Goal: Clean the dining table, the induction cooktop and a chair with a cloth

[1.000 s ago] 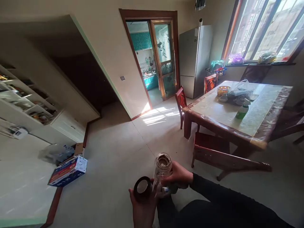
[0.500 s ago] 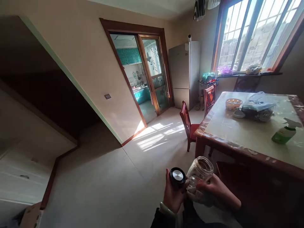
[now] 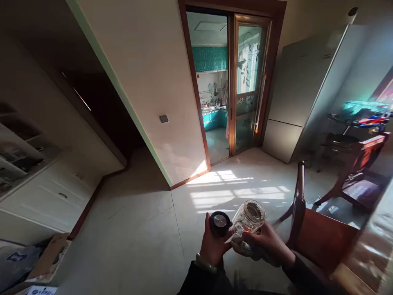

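Observation:
My left hand (image 3: 211, 246) is closed round a black lid (image 3: 220, 223) with a silver disc on its top. Just to the right, my right hand (image 3: 267, 243) grips a clear glass jar (image 3: 242, 223), which tilts with its uncovered mouth up and to the right. A perforated metal piece shows inside the jar's mouth. Lid and jar are side by side, separate from each other. Something pale and crumpled lies under the jar by my right fingers; I cannot make out what it is.
A red wooden chair (image 3: 322, 233) stands at the right, beside a table edge (image 3: 371, 246). Ahead are a sliding glass door (image 3: 247, 102) and a tall grey fridge (image 3: 297, 94). White cabinets (image 3: 58, 196) and a cardboard box (image 3: 49, 260) are at the left.
The view has turned left and moved forward, so the doorway and fridge look larger and most of the table has left the picture. Both hands keep the lid and the jar.

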### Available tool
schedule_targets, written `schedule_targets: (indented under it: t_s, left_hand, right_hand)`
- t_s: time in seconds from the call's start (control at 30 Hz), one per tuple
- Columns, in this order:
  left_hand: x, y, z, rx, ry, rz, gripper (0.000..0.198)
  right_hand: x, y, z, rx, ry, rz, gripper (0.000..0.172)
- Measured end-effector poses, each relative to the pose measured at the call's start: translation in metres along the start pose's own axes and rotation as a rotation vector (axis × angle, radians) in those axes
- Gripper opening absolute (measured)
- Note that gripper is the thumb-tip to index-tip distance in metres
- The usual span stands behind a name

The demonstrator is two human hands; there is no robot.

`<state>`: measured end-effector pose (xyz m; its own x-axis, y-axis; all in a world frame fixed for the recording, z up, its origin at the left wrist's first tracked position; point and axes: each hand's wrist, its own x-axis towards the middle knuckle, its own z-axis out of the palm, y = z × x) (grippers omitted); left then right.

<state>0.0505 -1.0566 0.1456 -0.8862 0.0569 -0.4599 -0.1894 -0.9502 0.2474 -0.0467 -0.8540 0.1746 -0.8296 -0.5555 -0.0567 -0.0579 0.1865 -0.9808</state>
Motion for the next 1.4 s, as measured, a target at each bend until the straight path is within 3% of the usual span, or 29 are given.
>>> schedule_targets:
  t_s: [0.13, 0.23, 0.37, 0.5, 0.63, 0.73, 0.9, 1.07, 1.23, 1.4]
  left_hand:
    - [0.099, 0.094, 0.011, -0.011, 0.048, 0.074, 0.063]
    - [0.183, 0.158, 0.040, 0.034, 0.024, 0.032, 0.067]
    - [0.302, 0.224, 0.100, 0.132, -0.093, -0.107, 0.075]
    - [0.429, 0.268, 0.158, 0.221, -0.189, -0.249, 0.084]
    - [0.558, 0.312, 0.198, 0.268, -0.237, -0.306, 0.086]
    - [0.642, 0.361, 0.221, 0.239, -0.154, -0.271, 0.084]
    - [0.741, 0.463, 0.259, 0.091, -0.015, -0.093, 0.078]
    - [0.832, 0.573, 0.284, -0.008, 0.045, 0.083, 0.074]
    - [0.945, 0.680, 0.314, 0.007, 0.049, 0.079, 0.076]
    - [1.075, 0.759, 0.364, 0.093, -0.005, -0.044, 0.078]
  right_hand:
    - [0.149, -0.003, 0.007, -0.030, -0.077, -0.005, 0.047]
    - [0.243, -0.011, -0.007, -0.017, -0.031, 0.034, 0.048]
    - [0.344, -0.024, -0.054, -0.035, 0.149, 0.123, 0.052]
    - [0.437, -0.017, -0.116, -0.092, 0.297, 0.147, 0.061]
    - [0.553, 0.000, -0.165, -0.050, 0.309, 0.172, 0.065]
    - [0.661, -0.001, -0.192, -0.026, 0.259, 0.163, 0.064]
    - [0.856, -0.030, -0.220, -0.045, 0.001, 0.113, 0.062]
    - [1.042, -0.052, -0.215, -0.103, -0.123, 0.075, 0.065]
    - [1.193, -0.054, -0.212, -0.099, -0.083, 0.018, 0.069]
    - [1.313, -0.053, -0.249, -0.139, 0.051, 0.056, 0.063]
